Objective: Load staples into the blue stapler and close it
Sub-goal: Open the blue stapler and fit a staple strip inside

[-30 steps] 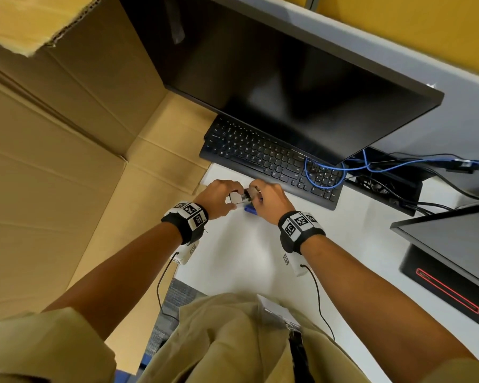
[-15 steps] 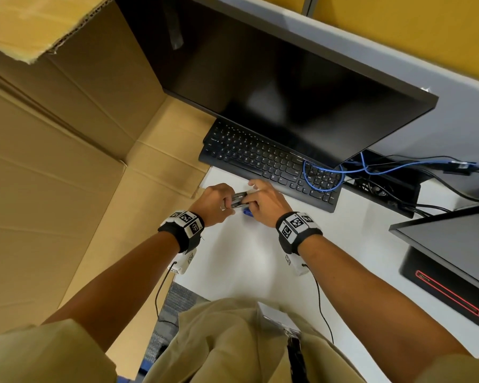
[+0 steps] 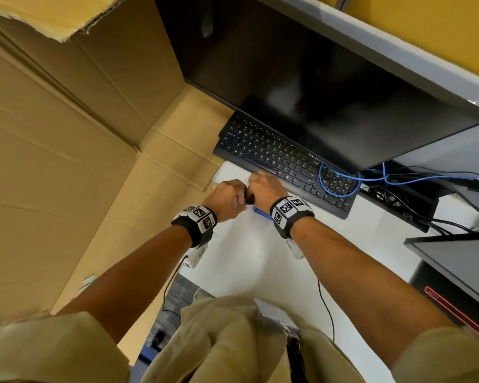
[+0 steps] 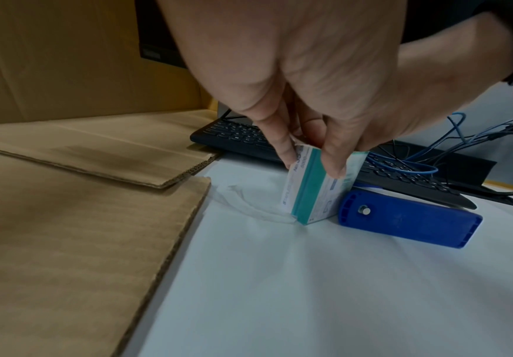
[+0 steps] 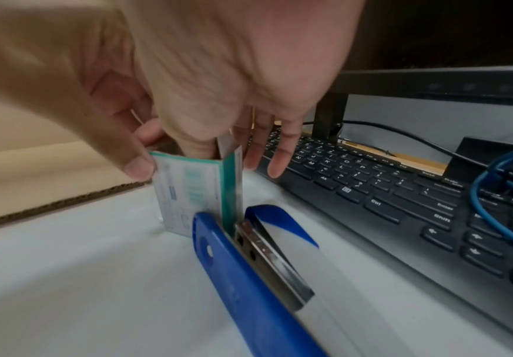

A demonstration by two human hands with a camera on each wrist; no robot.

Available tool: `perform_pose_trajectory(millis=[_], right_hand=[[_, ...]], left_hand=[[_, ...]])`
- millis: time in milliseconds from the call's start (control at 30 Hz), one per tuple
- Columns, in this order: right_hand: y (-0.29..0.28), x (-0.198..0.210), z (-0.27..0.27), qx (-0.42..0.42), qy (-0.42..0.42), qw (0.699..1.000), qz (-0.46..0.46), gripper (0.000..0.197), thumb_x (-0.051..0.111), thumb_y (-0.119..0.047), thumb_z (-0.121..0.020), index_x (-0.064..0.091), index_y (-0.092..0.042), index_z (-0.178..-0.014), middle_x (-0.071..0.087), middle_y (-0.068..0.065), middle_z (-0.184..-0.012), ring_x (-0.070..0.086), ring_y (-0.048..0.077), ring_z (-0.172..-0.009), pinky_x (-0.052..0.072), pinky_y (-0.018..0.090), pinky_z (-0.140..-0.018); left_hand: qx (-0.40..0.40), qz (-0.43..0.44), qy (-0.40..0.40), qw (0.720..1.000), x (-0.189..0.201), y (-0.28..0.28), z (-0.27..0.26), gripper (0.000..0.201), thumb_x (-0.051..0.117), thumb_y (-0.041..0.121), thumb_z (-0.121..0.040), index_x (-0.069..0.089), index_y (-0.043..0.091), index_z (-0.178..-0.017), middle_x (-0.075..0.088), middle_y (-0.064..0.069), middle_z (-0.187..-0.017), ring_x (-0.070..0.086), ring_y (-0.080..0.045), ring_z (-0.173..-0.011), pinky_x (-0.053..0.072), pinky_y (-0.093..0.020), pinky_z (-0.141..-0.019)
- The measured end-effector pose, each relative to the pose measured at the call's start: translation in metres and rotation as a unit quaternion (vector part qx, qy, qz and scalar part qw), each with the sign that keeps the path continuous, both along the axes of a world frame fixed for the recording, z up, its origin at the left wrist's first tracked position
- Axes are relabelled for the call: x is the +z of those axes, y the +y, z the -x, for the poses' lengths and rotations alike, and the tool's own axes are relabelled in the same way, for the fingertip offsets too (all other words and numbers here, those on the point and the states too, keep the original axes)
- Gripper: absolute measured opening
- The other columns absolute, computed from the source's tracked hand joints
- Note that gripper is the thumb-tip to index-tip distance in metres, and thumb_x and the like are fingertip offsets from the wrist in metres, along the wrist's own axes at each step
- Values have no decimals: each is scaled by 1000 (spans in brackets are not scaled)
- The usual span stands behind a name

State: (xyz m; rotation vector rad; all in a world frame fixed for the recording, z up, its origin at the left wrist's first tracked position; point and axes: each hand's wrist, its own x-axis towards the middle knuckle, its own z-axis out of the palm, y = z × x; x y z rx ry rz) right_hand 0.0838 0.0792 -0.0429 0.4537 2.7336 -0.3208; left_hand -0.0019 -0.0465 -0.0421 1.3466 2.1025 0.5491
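A blue stapler [image 3: 262,213] lies on its side on the white table [image 3: 246,258], hinged open, its metal magazine [image 5: 267,251] bare. One end of the stapler [image 4: 407,219] touches a white and teal staple box [image 4: 310,193] that stands upright on the table. My left hand [image 3: 227,197] pinches the box near its top between finger and thumb. My right hand [image 3: 263,186] curls over the box [image 5: 184,190], one fingertip dipped into its open top beside the raised flap. What that fingertip touches inside is hidden. The box is covered by both hands in the head view.
A black keyboard [image 3: 285,164] lies just beyond the hands, under a dark monitor [image 3: 315,92]. A blue cable [image 3: 340,183] loops over the keyboard's right end. Flattened cardboard [image 3: 67,161] covers the left, its edge close to the box. A second screen [image 3: 459,266] stands at the right.
Both hands have drawn closer together and a little toward the keyboard. The box, which showed between them a second ago, is now covered by them.
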Motion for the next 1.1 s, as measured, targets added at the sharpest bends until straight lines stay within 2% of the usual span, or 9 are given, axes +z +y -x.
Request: perform_pose_trajectory(millis=[167,333,467,600,700,833,900,1000,1100], right_hand=[[3,0,-6,23,26,999,38,14,65,-8,-82,77,-15,-83,63,3,-103,53,25,-105,50,36,-79],[12,14,-23,-91,109,973,181,10,67,-5,-80,76,-10,-82,66,5,-113,59,21,-106,50,34,-93],[16,14,-39,-264,215,890,302,7,71,-5,-79,75,-11,-79,75,2,-97,68,16,-95,53,31,-90],[22,14,-51,-355,249,831,350,12,71,1,-78,75,-8,-83,77,9,-88,70,15,-79,54,25,-79],[25,9,-61,-424,289,774,371,7,79,-8,-77,74,-9,-82,77,10,-84,73,21,-77,60,32,-77],[26,13,-73,-487,325,696,416,31,77,-2,-77,66,-9,-105,76,16,-92,75,25,-85,60,26,-73],[28,11,-80,-491,310,695,425,43,73,3,-78,60,-15,-115,76,15,-89,75,25,-84,61,29,-74],[29,-5,-90,-467,265,748,390,35,65,5,-80,63,-20,-104,71,18,-78,74,34,-77,62,45,-73],[24,-12,-93,-417,202,831,309,21,58,-2,-88,65,-22,-88,67,16,-86,64,30,-75,57,38,-64]], left_hand=[[11,-2,-10,1000,2,0,0,22,79,14,-69,58,8,-69,67,-8,-88,61,-24,-73,54,-39,-68],[38,-3,4,999,3,-1,-4,32,79,21,-70,52,11,-83,70,-8,-97,65,-27,-79,53,-34,-67],[58,-5,20,998,11,1,-10,48,83,31,-67,53,13,-99,70,-5,-93,59,-22,-68,53,-34,-63],[56,-9,19,998,21,2,-10,56,85,36,-63,55,14,-104,56,4,-86,60,-18,-68,52,-34,-62],[62,-9,-31,998,26,5,-11,58,88,33,-62,56,13,-106,56,6,-83,54,-5,-55,42,-19,-49],[36,9,-45,998,28,11,-14,46,85,22,-68,63,6,-105,60,4,-100,58,-14,-74,40,-9,-56],[-11,18,5,1000,27,14,-13,51,81,22,-73,58,13,-118,59,-3,-121,61,-23,-95,47,-18,-72],[-79,46,68,994,24,20,-10,67,76,24,-76,45,26,-136,41,-6,-145,47,-25,-126,52,-38,-94],[-132,44,70,988,22,26,-9,47,73,20,-80,60,22,-125,42,-4,-144,58,-24,-113,55,-40,-92]])
